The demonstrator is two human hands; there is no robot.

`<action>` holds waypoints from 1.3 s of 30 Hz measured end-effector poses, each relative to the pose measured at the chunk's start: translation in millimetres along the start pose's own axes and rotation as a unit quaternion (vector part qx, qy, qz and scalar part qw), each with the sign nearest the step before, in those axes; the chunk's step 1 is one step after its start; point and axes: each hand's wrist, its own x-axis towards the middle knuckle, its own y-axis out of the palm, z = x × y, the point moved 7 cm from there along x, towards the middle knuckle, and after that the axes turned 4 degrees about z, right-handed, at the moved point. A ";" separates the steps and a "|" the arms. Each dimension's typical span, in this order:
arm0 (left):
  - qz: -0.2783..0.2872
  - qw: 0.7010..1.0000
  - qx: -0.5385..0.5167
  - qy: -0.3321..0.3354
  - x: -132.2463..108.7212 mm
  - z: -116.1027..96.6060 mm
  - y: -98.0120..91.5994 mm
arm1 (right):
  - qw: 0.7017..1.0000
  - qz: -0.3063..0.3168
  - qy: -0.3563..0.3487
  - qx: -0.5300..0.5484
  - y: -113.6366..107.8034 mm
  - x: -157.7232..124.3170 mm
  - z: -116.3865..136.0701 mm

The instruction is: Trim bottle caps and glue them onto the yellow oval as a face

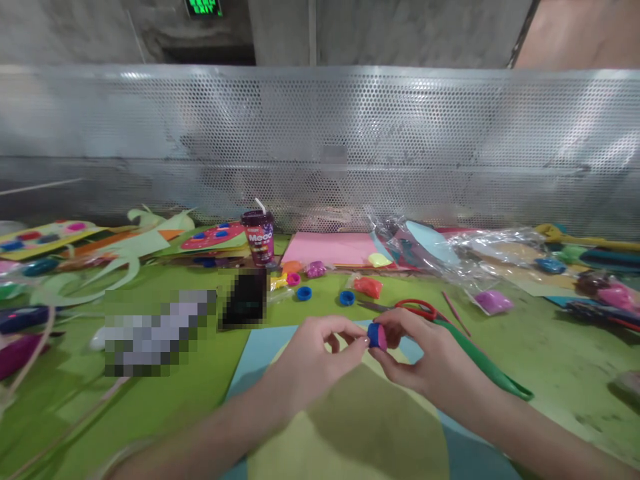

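Observation:
Both my hands meet over a light blue paper sheet (260,353) with a yellow-green paper shape (360,427) on it. My right hand (425,357) is closed around a small blue cap (377,335) filled with pink-purple clay. The fingertips of my left hand (315,353) pinch at that same cap from the left. Red-handled scissors (415,308) lie just beyond my right hand.
A dark drink cup with a straw (259,237) stands at the back. Blue caps (347,297), an orange clay lump (369,287), pink paper (330,248), clear plastic bags (450,257) and paper cut-outs (100,253) lie about the green table. A perforated metal screen (320,140) closes the far side.

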 end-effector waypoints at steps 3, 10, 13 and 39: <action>-0.005 1.000 0.026 0.011 -0.6 -6.6 -1.1 | 1.000 0.004 -0.008 -0.011 1.7 -0.1 -1.7; -0.006 0.991 0.106 0.086 -1.0 -18.5 -1.9 | 1.000 0.026 -0.015 -0.007 4.5 0.8 0.0; -0.016 0.985 0.134 0.111 -2.3 -18.6 -0.3 | 0.999 0.033 -0.015 -0.009 3.9 0.8 3.1; 0.141 0.890 0.387 -0.193 2.6 42.2 -113.8 | 0.978 0.080 -0.091 -0.169 23.4 7.8 -24.2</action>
